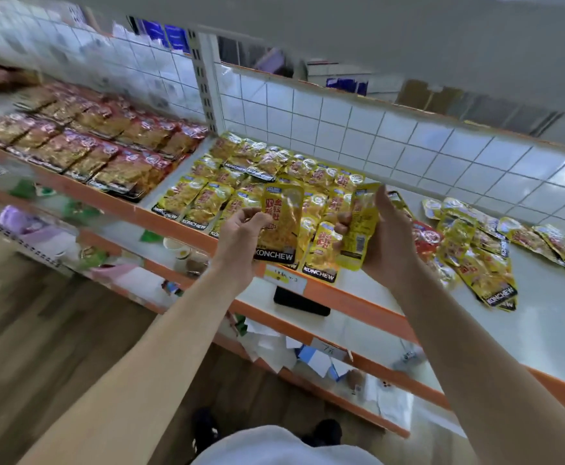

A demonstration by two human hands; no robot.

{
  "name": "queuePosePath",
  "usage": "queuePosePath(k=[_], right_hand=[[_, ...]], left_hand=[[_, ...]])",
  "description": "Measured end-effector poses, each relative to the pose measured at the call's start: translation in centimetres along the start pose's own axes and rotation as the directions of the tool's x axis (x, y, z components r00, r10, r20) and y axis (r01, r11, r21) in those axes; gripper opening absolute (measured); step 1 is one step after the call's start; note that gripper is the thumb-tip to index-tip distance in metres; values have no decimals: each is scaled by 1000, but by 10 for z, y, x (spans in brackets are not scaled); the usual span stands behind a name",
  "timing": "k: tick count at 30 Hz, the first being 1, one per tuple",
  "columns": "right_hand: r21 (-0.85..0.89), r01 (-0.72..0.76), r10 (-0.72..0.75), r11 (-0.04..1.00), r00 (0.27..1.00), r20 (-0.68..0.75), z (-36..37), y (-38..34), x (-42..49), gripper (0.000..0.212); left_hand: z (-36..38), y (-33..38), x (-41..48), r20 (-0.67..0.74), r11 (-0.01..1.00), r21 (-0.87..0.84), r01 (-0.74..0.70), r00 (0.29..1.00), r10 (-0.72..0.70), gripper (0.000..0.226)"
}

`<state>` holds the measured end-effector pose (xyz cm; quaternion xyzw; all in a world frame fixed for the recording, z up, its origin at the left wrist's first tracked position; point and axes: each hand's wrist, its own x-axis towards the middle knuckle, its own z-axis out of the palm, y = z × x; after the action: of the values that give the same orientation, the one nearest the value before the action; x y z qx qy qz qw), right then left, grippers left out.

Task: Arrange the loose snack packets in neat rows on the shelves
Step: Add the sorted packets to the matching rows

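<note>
Your left hand [239,238] grips one yellow packet [283,219] and your right hand [390,239] a second packet [358,229] above the shelf [542,330]; the neat rows [214,196] look mostly laid, yet a loose pile [482,256] lies right of them.

We see both bare arms [160,347] reaching forward, side by side; the left hand [241,236] pinches a packet [281,223] by its edge, fingers curled; the right hand [386,239] grips a second packet [358,229], thumb pointing up.

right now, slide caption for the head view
Left hand holds one packet, right hand a second packet, above neat rows; loose packets beside.
</note>
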<state>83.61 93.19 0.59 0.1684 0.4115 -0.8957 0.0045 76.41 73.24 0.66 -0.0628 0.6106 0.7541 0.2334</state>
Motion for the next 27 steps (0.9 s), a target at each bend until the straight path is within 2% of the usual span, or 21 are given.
queuePosePath(k=[1,3,7,8,11,16,20,27], right_hand=[[-7,3,-3,1000,1000,9,7,5,3,67],[7,9,-9,1000,999,-36,21,16,11,66],[-38,73,-80,997,974,-212,57,37,22,12],[-55,106,-116,993,965,-234,67,42,24,9],[-81,165,-179,983,956,-231,93,57,29,24],[-231,171,-236,958,927,-292,110,85,43,37],[-326,204,-312,923,894,-322,131,105,46,17],[-389,179,-343,904,845,-409,146,120,53,20]], left_hand=[[-8,3,2,0,1000,-3,10,1000,-10,16],[-26,9,7,10,999,-44,28,1000,-28,17],[-63,18,20,27,999,-32,24,999,-23,26],[-73,22,23,29,1000,-21,7,1000,-6,31],[-103,32,31,42,999,34,-27,999,26,43],[-144,47,44,72,979,161,-124,991,113,37],[-169,58,53,87,963,212,-164,985,149,29],[-187,64,66,80,951,269,-151,988,135,18]])
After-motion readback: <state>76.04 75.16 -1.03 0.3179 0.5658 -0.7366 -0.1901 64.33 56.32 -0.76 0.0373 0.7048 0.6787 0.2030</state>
